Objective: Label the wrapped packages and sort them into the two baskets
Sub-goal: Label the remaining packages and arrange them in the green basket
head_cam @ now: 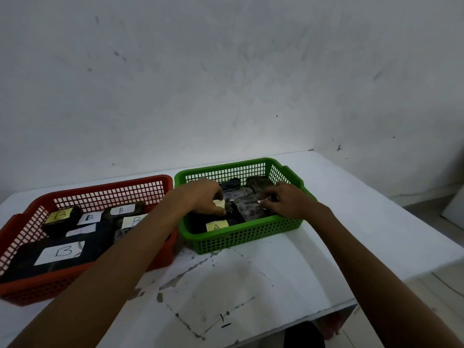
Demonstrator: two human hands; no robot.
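Note:
Both my hands reach into the green basket at the centre right of the table. My left hand pinches a small pale yellow label at the left end of a patterned wrapped package. My right hand grips the right end of that same package, with a bit of white label under its fingers. A dark package with a yellow "A" label lies at the basket's front. The red basket on the left holds several dark packages with "B" labels.
The white table has scuffs and black marks in front of the baskets. Its right edge runs diagonally near my right forearm. A grey wall stands close behind both baskets. A dark object sits below the table's front edge.

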